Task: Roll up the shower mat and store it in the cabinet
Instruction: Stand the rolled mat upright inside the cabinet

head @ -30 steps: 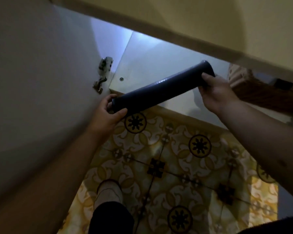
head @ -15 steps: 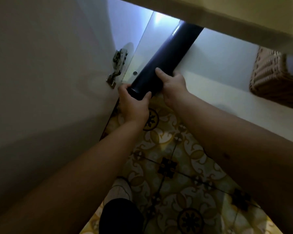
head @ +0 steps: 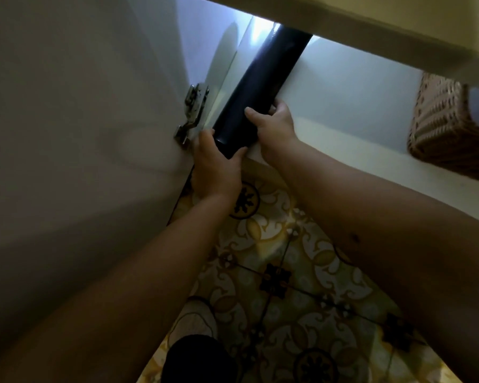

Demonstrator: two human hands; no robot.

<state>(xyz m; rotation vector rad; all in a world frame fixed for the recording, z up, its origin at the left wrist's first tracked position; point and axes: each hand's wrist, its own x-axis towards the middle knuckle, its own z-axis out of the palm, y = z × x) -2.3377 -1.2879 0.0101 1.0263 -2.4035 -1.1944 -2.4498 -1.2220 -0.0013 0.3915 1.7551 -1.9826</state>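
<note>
Patterned floor tiles [head: 274, 244] in yellow, cream and black fill the lower middle of the view, under a dim bathroom light. On the left stands the open cabinet door [head: 67, 120], a smooth, pale, flat panel, with a metal hinge [head: 192, 111] of worn steel at its inner edge.

Next comes the left hand [head: 216, 167]. Its fingers [head: 205, 139] are clenched around the near end of the shower mat [head: 260, 87], cupping that end from below and the side. The mat is already rolled into a tight, dark cylinder, smooth and faintly glossy, which looks like rubber or vinyl, and it holds its round shape with no loose flap in sight. It lies lengthwise on the white cabinet shelf [head: 343, 106], tucked against the left inner wall, with its far end hidden under the cabinet's upper edge, so I cannot tell how deep it reaches. The near end juts just past the shelf's front lip.

The right hand [head: 277, 125] grasps the roll from the other side, fingers laid over its top. Far right, a woven wicker basket [head: 443, 120], coarse and brown, sits on the same shelf, well apart from the mat.

The rolling is done and the storing is nearly so: what seems left is a last push inward, letting go, and shutting the door.
</note>
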